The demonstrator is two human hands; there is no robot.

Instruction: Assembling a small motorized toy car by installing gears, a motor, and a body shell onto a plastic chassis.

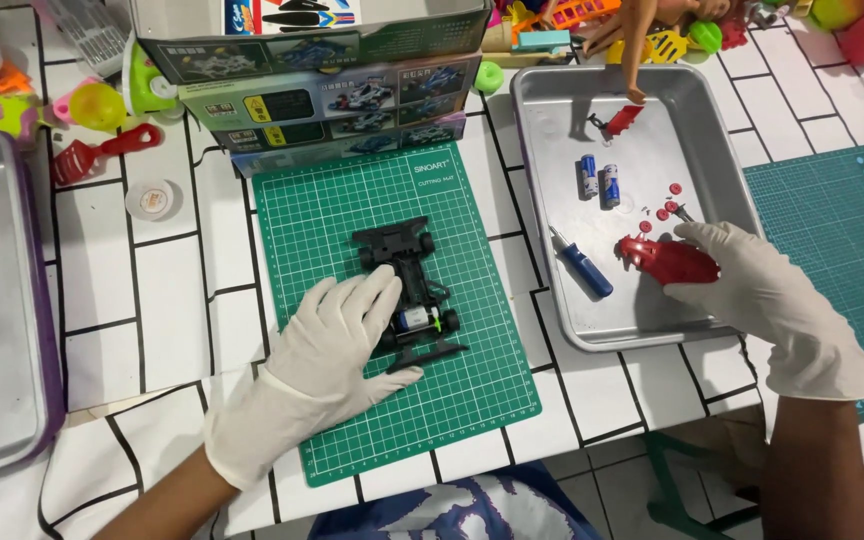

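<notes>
Two gloved hands work apart: the left hand (pixel 337 335) lies flat, fingers spread, on the black toy car chassis (pixel 410 290), long axis twelve-to-six on the green mat (pixel 472 400), while the right hand (pixel 752 285), at three o'clock, pinches the red car shell (pixel 667 260) over the metal tray (pixel 552 110).

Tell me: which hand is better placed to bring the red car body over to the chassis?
Right. The right hand already grips the red car body in the metal tray. The left hand lies flat beside the black chassis on the green cutting mat, likely steadying it.
</notes>
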